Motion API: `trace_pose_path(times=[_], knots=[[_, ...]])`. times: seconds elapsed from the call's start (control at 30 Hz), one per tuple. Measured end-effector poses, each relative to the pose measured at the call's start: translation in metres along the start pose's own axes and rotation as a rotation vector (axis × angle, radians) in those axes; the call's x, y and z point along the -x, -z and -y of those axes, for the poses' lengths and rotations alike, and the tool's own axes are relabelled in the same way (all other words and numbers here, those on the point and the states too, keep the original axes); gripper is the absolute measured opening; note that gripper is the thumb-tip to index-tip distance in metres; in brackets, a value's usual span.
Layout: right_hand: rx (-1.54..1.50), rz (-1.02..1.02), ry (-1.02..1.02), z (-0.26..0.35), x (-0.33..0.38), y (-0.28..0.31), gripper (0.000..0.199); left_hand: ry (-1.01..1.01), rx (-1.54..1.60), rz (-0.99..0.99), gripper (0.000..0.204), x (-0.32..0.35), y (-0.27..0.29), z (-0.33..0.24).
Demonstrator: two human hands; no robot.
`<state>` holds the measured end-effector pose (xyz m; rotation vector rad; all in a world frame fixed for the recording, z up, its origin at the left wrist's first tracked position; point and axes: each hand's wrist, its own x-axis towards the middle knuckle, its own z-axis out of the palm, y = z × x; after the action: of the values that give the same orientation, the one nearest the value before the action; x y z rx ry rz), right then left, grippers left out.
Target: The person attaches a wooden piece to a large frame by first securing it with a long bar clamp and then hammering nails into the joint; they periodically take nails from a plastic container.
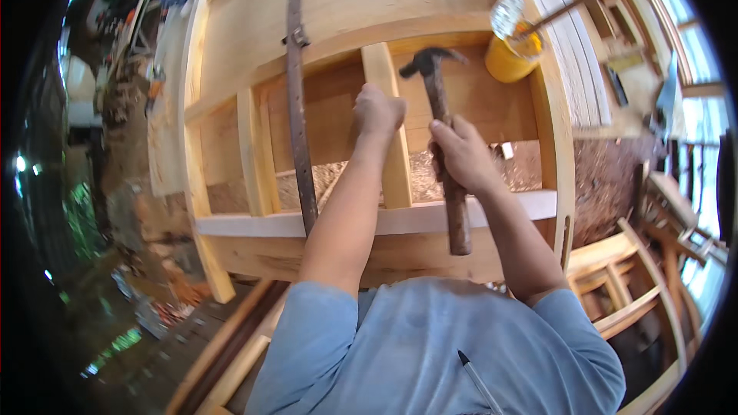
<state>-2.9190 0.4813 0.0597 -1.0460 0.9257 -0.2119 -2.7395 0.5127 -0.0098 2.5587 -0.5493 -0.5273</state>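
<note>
A claw hammer (436,94) with a dark metal head and a worn handle is gripped mid-handle by my right hand (467,155). Its head points away from me, above the frame's recessed panel. My left hand (378,113) is closed against a short wooden crosspiece (396,173) of a large wooden frame (563,146). Whatever its fingers hold is hidden. A long rusty metal bar clamp (298,119) lies across the frame to the left of my left forearm. Another short crosspiece (255,150) stands left of the bar.
At the frame's right corner stands a yellow can (509,61) with a peeled foil lid and a stick in it. Pale boards (573,54) lie farther right. Wood shavings cover the ground below the frame. A smaller slatted wooden frame (615,284) sits at the lower right.
</note>
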Motion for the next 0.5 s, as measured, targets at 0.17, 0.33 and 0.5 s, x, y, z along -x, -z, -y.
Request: trace_pose_path(times=[0.17,0.33,0.5], knots=[[0.397,0.041,0.562,0.075,0.015,-0.015,0.023,0.011,0.067,0.08,0.053,0.002,0.008,0.002],[0.742,-0.126,0.759,0.07,-0.014,-0.046,0.022,-0.003,0.134,0.084,0.051,0.005,0.012,0.006],[0.943,-0.15,0.158,0.065,-0.063,-0.044,0.034,-0.069,0.112,0.08,0.05,0.003,0.01,0.009]])
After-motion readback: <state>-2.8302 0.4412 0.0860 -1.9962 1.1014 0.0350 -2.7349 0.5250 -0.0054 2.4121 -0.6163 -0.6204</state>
